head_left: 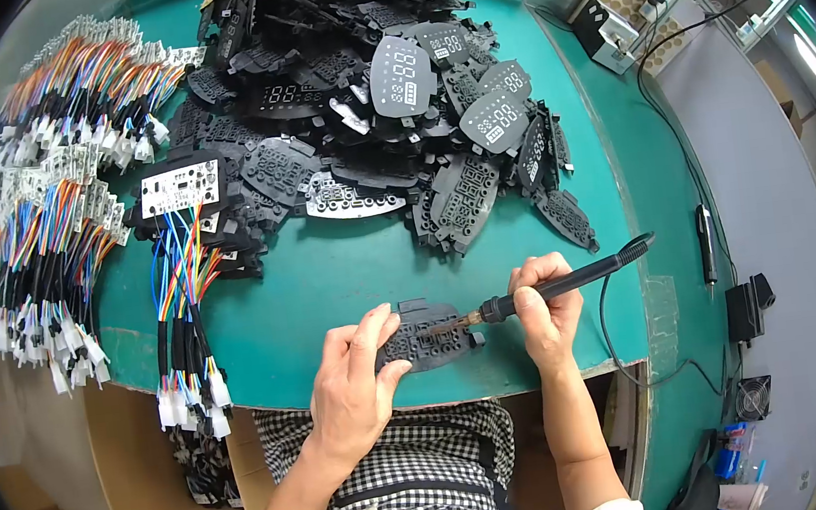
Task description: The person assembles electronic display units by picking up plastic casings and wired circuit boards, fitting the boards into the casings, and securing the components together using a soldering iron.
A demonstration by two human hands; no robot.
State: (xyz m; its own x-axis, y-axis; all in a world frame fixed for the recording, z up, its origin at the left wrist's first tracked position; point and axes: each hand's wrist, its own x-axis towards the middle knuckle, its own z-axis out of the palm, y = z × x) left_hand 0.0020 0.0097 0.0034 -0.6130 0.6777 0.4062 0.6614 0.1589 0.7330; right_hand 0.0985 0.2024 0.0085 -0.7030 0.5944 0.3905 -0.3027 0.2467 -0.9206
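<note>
My left hand (356, 377) grips the left end of a black plastic display housing (428, 338) with many small openings, which lies on the green mat near the front edge. In my right hand (547, 310) is a soldering iron (572, 283), held like a pen, its tip pointing left and meeting the upper face of the housing. Whether the tip touches or hovers just above cannot be made out. The iron's cable (610, 333) loops down to the right.
A large heap of black display housings (347, 71) covers the back. White circuit boards with coloured wires (174, 191) lie stacked at the left, with more wired boards (52, 225) beyond. A screwdriver-like tool (706, 243) and a small fan (753, 399) are at the right. Open cardboard boxes (151, 476) stand below.
</note>
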